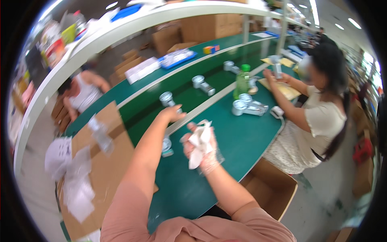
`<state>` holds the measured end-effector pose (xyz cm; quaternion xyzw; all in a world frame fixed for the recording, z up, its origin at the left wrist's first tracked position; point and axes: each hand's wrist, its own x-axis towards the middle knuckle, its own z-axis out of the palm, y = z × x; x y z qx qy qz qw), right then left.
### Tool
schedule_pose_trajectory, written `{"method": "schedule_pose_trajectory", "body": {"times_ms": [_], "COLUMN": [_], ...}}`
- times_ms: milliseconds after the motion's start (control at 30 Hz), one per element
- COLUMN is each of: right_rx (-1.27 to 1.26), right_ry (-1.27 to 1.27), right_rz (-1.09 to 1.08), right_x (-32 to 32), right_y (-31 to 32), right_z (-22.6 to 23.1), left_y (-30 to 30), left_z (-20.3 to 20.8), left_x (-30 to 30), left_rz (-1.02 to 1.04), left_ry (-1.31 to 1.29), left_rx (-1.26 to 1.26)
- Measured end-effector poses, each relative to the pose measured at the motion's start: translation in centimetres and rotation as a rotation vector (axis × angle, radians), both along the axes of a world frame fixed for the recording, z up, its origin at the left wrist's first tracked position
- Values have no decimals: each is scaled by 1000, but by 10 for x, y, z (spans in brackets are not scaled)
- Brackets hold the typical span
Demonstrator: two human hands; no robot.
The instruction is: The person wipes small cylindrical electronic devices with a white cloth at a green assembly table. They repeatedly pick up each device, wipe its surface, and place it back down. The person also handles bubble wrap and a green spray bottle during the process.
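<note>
My left hand (172, 114) reaches over the green belt, its fingers stretched apart at the handle of a grey handheld device with a round head (166, 97). Whether the fingertips touch the handle is unclear. Nearer to me, my right hand (209, 155) grips a crumpled white cloth (198, 141) above the green table (181, 189). Thin clear plastic, like a loose glove, covers this hand. A similar device (166, 147) lies beside my left forearm, partly hidden by it. Two more such devices, one pointed out (203, 85) and another (230, 67), lie farther along the belt.
On my right a co-worker (322, 113) holds a similar device (276, 66). Between us stand a green bottle (242, 82) and further devices (250, 107). A cardboard box (278, 181) is below the table's right edge. Flattened cardboard (109, 177) with plastic bags lies left.
</note>
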<state>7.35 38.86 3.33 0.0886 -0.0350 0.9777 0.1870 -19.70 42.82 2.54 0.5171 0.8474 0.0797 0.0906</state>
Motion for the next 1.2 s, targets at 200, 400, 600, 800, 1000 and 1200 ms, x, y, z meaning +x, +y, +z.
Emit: {"method": "schedule_pose_trajectory", "body": {"times_ms": [200, 400, 600, 800, 1000, 1200], "right_rx": [-12, -234, -135, -167, 352, 1899], "right_ry": [57, -236, -110, -165, -309, -645], "right_rz": [41, -185, -195, -170, -454, -573], "right_x": [-6, -9, -9, -22, -6, 15], "right_y": [8, 14, 11, 17, -9, -108], "right_z": [-16, -17, -10, -30, 23, 43], "left_y": [6, -52, -180, -283, -326, -361], "left_z": [11, 64, 118, 117, 110, 87], "left_x": [-7, 11, 92, 170, 215, 243], "left_rz": [166, 419, 216, 159, 171, 146], "left_ry": [94, -806, -1131, -1244, -904, -590], "left_rx": [-31, 574, 667, 761, 683, 721]}}
